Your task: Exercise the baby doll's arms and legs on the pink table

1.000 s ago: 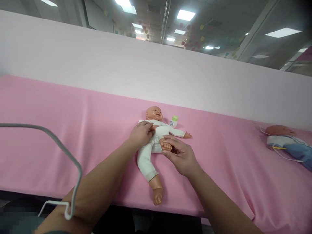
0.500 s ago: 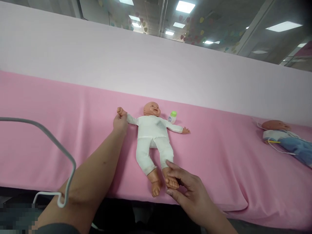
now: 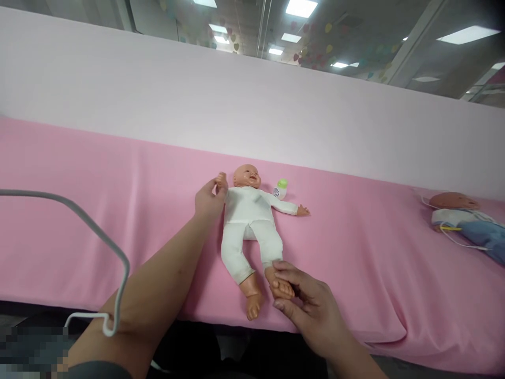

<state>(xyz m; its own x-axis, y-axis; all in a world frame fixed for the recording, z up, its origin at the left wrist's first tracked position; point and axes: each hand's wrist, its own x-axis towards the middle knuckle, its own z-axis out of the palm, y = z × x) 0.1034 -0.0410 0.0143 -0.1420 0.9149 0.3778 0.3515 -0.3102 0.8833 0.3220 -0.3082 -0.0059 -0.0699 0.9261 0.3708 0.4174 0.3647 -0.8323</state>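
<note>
A baby doll in a white suit lies on its back on the pink sheet, head toward the wall and bare feet toward me. My left hand is closed round the doll's arm on the left, with the small fist showing above my fingers. That arm is bent up beside the head. My right hand grips the doll's foot on the right between thumb and fingers. The doll's other arm lies stretched out to the right, and its other foot rests free near the sheet's front edge.
A small bottle with a green cap lies beside the doll's shoulder. Farther right is a second doll in blue and white with thin tubing. A grey-white bent rod or cable crosses the left side. Behind stands a white wall below glass.
My left hand has brought the doll's arm inward and up, from stretched out sideways to close beside the head. My right hand still has the foot, slightly shifted right.
</note>
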